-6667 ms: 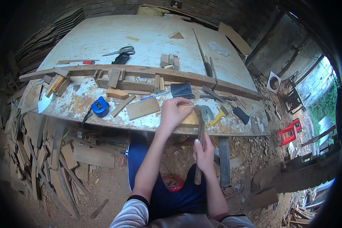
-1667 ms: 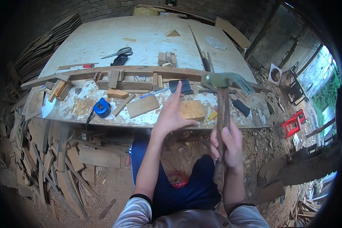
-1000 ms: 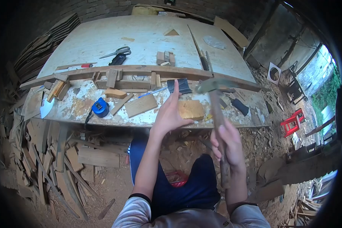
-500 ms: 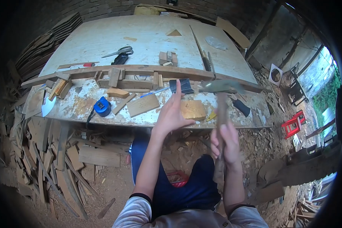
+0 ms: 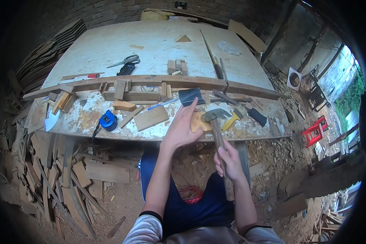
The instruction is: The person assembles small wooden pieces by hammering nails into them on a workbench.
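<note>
My right hand [image 5: 230, 159] is wrapped around the wooden handle of a claw hammer [image 5: 227, 188]. The metal head reaches over the right end of a light wooden block [image 5: 197, 122] near the bench's front edge. At the block's left side lies my left hand [image 5: 182, 127], fingers stretched out and thumb spread at the near edge. Its index fingertip overlaps a dark, curved sheet [image 5: 190, 96] behind the block. A yellow-handled tool [image 5: 231, 121] rests just right of the hammer head.
On the worn bench [image 5: 83, 130] lie a blue tape measure [image 5: 108, 120], a flat wood piece [image 5: 151, 118] and a dark-handled tool [image 5: 256, 116]. A long wooden rail [image 5: 150, 79] crosses behind them, with scissors [image 5: 126, 61] beyond. Scrap wood [image 5: 61, 179] piles at left; a red stool [image 5: 314, 131] stands right.
The hammer has swung down and left, its head coming from above the bench onto the block's right end. My left thumb has drawn in, and its fingers have lowered slightly.
</note>
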Available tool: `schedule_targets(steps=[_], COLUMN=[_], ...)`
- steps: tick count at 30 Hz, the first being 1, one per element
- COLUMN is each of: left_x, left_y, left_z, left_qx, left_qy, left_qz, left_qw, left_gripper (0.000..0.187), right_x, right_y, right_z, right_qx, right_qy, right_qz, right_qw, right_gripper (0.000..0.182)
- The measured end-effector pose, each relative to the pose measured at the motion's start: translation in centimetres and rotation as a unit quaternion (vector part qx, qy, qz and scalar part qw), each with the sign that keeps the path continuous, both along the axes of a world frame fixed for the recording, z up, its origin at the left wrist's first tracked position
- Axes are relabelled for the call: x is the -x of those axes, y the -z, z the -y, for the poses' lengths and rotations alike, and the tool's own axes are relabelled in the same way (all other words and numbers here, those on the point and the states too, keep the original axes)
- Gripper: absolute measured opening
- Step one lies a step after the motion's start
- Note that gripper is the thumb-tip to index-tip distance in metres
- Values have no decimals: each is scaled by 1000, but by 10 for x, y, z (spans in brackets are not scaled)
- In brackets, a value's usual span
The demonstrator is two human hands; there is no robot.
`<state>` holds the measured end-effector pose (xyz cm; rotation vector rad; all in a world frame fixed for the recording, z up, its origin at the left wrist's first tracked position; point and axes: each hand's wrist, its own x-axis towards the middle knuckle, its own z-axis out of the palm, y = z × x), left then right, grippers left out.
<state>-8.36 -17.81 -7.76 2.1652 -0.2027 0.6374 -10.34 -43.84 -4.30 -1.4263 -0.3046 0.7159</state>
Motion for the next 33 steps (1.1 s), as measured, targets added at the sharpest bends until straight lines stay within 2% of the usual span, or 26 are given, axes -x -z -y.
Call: schedule_targets(steps=[5,7,10,16,22,28,33], left_x=[-10,-8,-15,-14,-21,-18,-23], left_y=[11,-2,3,0,5,-5,1], left_z=[7,13,15,22,25,28,28], left_qx=[30,29,86,108,77,90,97], left_qy=[-68,-94,-72,-94,-135,-131,-129], left_qz=[-23,-50,-43,-15,-1,-13,24], left_qw=[997,994,993,990,988,987,987], left_gripper=[71,63,58,53,48,47,44], right_x=[10,8,7,7,9,7,5], right_y=[4,6,10,12,7,8,8], right_z=[-5,-3,-3,-3,-3,-1,1], right_qx=[-49,-45,-37,-54,-68,-64,-70], right_qy=[33,23,20,22,37,34,33], right_qz=[-51,-48,-41,-47,-65,-61,-70], right_qw=[997,998,998,997,995,995,995], right_gripper=[54,54,52,51,55,56,56])
